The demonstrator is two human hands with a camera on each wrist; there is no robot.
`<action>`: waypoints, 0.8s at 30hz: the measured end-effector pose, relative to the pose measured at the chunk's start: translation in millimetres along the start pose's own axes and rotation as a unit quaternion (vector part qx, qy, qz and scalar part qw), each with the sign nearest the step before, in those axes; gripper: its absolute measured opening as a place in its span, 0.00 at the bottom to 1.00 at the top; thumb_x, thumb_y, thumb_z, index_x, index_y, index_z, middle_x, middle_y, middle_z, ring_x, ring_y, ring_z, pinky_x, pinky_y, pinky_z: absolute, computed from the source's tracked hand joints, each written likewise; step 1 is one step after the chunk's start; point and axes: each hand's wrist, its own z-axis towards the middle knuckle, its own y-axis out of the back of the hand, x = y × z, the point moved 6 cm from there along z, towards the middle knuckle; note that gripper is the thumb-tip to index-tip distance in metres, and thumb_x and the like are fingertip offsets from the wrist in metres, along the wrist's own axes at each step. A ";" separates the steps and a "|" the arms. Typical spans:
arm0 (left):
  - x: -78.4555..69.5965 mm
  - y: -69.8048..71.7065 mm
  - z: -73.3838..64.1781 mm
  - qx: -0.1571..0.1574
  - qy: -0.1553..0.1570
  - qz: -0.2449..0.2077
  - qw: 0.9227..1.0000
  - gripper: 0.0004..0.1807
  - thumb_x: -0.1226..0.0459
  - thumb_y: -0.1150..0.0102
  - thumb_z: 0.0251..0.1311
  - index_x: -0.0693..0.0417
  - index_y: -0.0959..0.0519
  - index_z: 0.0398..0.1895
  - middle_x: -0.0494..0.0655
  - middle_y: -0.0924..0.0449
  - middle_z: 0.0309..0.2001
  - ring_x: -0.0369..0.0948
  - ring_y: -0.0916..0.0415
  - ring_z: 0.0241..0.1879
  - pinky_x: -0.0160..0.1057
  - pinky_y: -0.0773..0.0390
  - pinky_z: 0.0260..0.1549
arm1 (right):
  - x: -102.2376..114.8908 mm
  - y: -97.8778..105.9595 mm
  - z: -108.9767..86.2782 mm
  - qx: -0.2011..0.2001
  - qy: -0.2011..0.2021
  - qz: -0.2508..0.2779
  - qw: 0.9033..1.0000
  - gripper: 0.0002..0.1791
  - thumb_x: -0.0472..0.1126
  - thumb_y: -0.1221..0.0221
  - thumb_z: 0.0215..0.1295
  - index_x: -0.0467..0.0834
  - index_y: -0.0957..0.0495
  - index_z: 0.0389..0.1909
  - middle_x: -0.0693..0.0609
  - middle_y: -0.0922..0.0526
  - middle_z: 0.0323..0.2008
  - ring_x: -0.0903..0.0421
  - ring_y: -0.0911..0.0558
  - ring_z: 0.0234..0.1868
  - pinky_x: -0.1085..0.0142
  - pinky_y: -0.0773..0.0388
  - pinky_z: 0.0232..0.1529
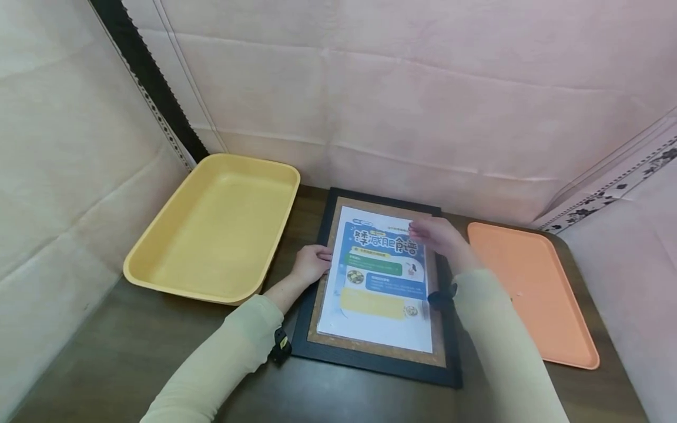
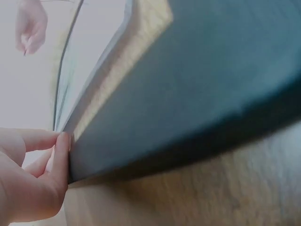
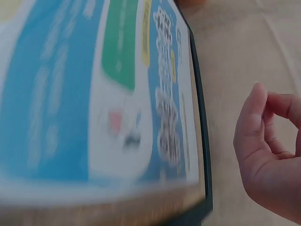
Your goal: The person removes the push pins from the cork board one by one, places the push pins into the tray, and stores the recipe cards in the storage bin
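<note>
A printed sheet [image 1: 383, 329] with blue, green and yellow panels lies on a cork board [image 1: 378, 352] in a dark frame [image 1: 370, 368]. My left hand [image 1: 311, 264] is at the sheet's left edge; in the left wrist view its thumb and finger [image 2: 40, 140] pinch there, beside the frame. Over the sheet's upper right corner is my right hand [image 1: 436, 235], thumb and forefinger tips together. In the left wrist view a small thin pin-like thing [image 2: 25, 53] sticks out below the right hand's fingertips; most of it is hidden.
A deep yellow tray [image 1: 211, 229] stands on the left. To the right lies a flat orange tray [image 1: 560, 311] with a few tiny things [image 1: 519, 294] on it, partly behind the right sleeve. Pale cloth walls [image 1: 370, 106] enclose the dark wooden table [image 1: 132, 346].
</note>
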 end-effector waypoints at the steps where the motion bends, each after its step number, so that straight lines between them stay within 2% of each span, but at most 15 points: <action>1: 0.0 0.5 0.1 -0.001 0.004 0.000 1.000 0.17 0.72 0.44 0.59 0.65 0.24 0.52 0.59 0.19 0.46 0.48 0.19 0.44 0.40 0.17 0.41 | -3.0 5.6 -3.3 0.000 0.005 0.004 1.000 0.26 0.43 0.48 0.68 0.33 0.36 0.62 0.49 0.22 0.42 0.58 0.18 0.45 0.68 0.23 0.53; 6: -1.8 1.5 -0.4 -0.004 0.032 -0.009 0.999 0.19 0.68 0.41 0.58 0.62 0.26 0.54 0.57 0.20 0.46 0.47 0.19 0.41 0.39 0.17 0.38 | -19.4 32.8 -18.3 -0.005 0.026 0.041 0.999 0.25 0.41 0.49 0.68 0.30 0.38 0.60 0.52 0.20 0.37 0.59 0.19 0.42 0.74 0.20 0.43; 12: -11.6 -2.7 -1.7 -0.002 0.034 -0.003 0.999 0.21 0.69 0.43 0.59 0.60 0.31 0.57 0.57 0.23 0.46 0.48 0.24 0.44 0.40 0.19 0.41 | -34.3 53.2 -39.7 0.000 0.033 0.078 0.996 0.11 0.41 0.48 0.68 0.39 0.30 0.46 0.57 0.20 0.32 0.62 0.20 0.38 0.76 0.21 0.42; 15: -13.7 -5.6 -3.2 0.004 0.032 -0.019 0.999 0.21 0.70 0.46 0.61 0.59 0.33 0.58 0.58 0.25 0.48 0.49 0.26 0.46 0.42 0.20 0.43 | -41.9 61.9 -48.8 0.014 0.040 0.092 0.995 0.05 0.40 0.49 0.69 0.44 0.26 0.40 0.58 0.20 0.31 0.63 0.19 0.37 0.76 0.20 0.42; 19: -10.4 -10.0 -4.1 0.023 0.046 -0.069 0.996 0.22 0.70 0.48 0.63 0.56 0.35 0.61 0.57 0.27 0.52 0.49 0.25 0.49 0.43 0.19 0.44 | -51.9 75.1 -60.8 0.046 0.061 0.130 0.989 0.12 0.36 0.53 0.71 0.49 0.23 0.31 0.58 0.19 0.29 0.65 0.19 0.34 0.76 0.20 0.40; 24: -6.7 -12.2 -5.1 0.034 0.067 -0.119 0.990 0.23 0.69 0.50 0.64 0.54 0.35 0.63 0.57 0.27 0.56 0.50 0.23 0.50 0.45 0.19 0.46 | -68.6 93.5 -76.7 0.054 0.059 0.158 0.984 0.16 0.35 0.57 0.72 0.50 0.22 0.30 0.59 0.19 0.30 0.65 0.20 0.34 0.76 0.21 0.40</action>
